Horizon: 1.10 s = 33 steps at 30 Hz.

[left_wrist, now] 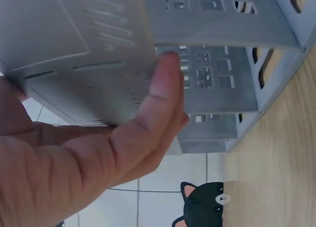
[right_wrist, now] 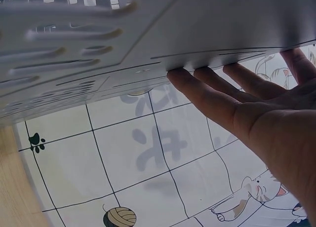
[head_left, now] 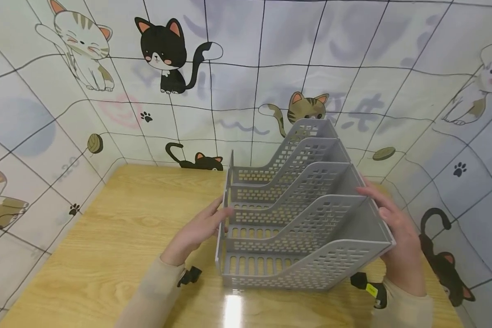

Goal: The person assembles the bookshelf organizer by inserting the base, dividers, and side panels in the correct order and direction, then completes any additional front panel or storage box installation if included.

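A grey plastic file rack (head_left: 354, 223) with several slanted compartments and perforated dividers stands over the wooden table in the head view. My left hand (head_left: 201, 230) grips the low edge on its left side, the thumb lying over the rim. In the left wrist view, the left hand (left_wrist: 103, 158) wraps that edge beside the dividers. On the tall right side, my right hand (head_left: 402, 234) rests against the panel. The right wrist view shows the right hand (right_wrist: 256, 108) with fairly straight fingers, their tips touching the smooth outer face of the rack (right_wrist: 222, 24).
Wood-grained table (head_left: 147, 205) extends to the left of the rack. A white tiled backdrop with cartoon cats (head_left: 161, 50) rises behind and on both sides. Black wrist straps (head_left: 190, 275) show at both sleeves.
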### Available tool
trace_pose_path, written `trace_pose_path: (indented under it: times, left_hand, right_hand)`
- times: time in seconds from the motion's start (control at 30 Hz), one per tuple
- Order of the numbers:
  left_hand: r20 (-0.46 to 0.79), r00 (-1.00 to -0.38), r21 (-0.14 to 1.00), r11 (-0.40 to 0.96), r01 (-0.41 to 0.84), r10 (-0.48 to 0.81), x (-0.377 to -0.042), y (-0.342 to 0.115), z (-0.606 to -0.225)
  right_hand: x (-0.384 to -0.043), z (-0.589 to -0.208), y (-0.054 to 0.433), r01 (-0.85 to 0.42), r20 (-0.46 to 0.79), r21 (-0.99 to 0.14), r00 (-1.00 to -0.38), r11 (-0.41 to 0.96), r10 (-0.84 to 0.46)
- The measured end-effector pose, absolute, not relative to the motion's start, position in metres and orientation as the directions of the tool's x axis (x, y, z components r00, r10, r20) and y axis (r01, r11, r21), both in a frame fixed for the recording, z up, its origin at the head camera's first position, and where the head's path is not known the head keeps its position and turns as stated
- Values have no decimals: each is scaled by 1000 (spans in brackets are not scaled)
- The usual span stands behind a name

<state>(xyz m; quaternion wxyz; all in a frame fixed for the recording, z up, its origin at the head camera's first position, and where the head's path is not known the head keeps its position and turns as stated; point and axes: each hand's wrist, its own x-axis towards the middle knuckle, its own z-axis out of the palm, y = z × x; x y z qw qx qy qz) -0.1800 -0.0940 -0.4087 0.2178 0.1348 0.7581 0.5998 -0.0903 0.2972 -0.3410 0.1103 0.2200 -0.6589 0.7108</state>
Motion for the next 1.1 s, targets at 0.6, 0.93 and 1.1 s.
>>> trace_pose_path:
  times: [0.6,0.93,1.1]
  left_hand:
    - [-123,-875,971,239,-9,467,-177,-85,-414]
    - [-122,-876,940,338,49,466,-174,-82,-416]
    - [-83,-870,914,385,127,486,-171,-85,-416]
  right_hand:
    - [-95,-346,302,-496,514,-857,-845,-139,-150]
    - [-95,-346,301,-517,530,-847,-838,-124,-127]
    - [-95,-346,300,-508,523,-852,-840,-131,-144]
